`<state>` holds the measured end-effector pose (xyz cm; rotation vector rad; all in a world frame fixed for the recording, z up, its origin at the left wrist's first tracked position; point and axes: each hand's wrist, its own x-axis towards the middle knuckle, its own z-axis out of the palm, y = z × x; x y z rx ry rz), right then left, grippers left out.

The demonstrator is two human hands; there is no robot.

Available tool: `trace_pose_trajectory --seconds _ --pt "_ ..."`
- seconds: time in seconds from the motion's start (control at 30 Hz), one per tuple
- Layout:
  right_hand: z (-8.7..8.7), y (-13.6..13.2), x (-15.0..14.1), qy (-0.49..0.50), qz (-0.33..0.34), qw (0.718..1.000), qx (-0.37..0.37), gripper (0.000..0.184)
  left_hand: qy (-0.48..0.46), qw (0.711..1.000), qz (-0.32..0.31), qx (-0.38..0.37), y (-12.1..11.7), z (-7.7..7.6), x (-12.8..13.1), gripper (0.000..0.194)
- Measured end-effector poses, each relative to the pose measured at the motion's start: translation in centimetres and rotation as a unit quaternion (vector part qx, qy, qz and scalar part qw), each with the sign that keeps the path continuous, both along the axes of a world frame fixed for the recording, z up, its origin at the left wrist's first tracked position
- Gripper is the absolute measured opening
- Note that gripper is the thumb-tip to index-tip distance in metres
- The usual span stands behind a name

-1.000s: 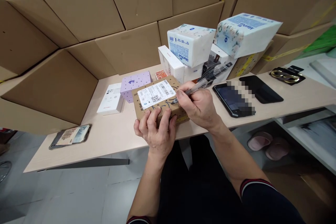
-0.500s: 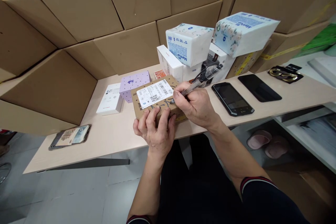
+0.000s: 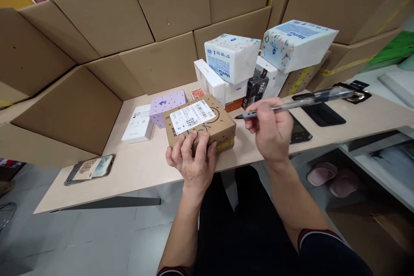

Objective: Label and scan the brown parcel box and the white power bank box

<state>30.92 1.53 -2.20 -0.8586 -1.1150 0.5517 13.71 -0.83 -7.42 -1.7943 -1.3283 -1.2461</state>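
Observation:
A small brown cardboard box (image 3: 223,131) with dark dots lies near the front of the table. A white shipping label (image 3: 192,116) with a QR code covers much of its top, and dark curved marks show around the label. My left hand (image 3: 194,159) grips the box's near edge, fingertips over the top. My right hand (image 3: 273,131) is closed around a pen (image 3: 286,107), to the right of the box. The pen's dark tip points left, just off the box's right side.
Behind the box stand a purple box (image 3: 166,105), a white box (image 3: 138,125) and two tissue packs (image 3: 231,58) on stacked cartons. A phone (image 3: 299,131) lies partly behind my right hand. Banknotes (image 3: 93,168) rest on a phone at left. Large cardboard boxes (image 3: 168,60) wall the back.
My right hand has moved right with the pen, away from the box top, and the pen now lies flatter. My left hand stays on the box.

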Motion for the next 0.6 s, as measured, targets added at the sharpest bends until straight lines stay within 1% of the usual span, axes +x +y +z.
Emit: trace_pose_trajectory --seconds 0.07,0.13,0.17,0.23,0.27,0.3,0.37,0.43,0.6 --pt "-0.9 -0.8 1.8 -0.001 -0.02 0.999 -0.04 0.03 -0.002 1.0 -0.003 0.002 0.0 0.0 0.0 0.033" --pt "-1.9 -1.3 3.8 -0.065 -0.017 0.991 -0.116 0.034 -0.002 1.0 -0.003 0.004 0.1 -0.1 0.0 0.033" --pt "-2.4 -1.3 4.7 -0.118 0.003 0.979 -0.165 0.035 -0.003 1.0 0.0 0.005 0.1 -0.1 0.0 0.033" --pt "-3.4 -1.1 6.0 -0.231 0.051 0.938 -0.254 0.034 -0.005 1.0 0.004 0.007 0.1 -0.2 0.1 0.032" --pt "-3.9 -0.8 6.4 -0.287 0.067 0.912 -0.286 0.032 -0.008 1.0 0.005 0.007 0.1 -0.2 0.1 0.032" --pt "-4.3 -0.4 6.5 -0.339 0.07 0.886 -0.308 0.03 -0.011 1.0 0.003 0.006 0.1 -0.2 0.1 0.032" --pt "-5.0 0.5 6.3 -0.42 0.041 0.845 -0.327 0.031 -0.014 1.0 -0.001 0.006 0.1 -0.2 0.1 0.032" --pt "-5.3 1.4 5.8 -0.481 0.004 0.809 -0.339 0.035 -0.012 1.0 -0.003 0.007 0.1 -0.2 0.1 0.031" --pt "-5.2 2.6 4.1 -0.561 -0.034 0.732 -0.385 0.035 0.002 1.0 0.006 0.011 0.1 0.0 0.1 0.031"
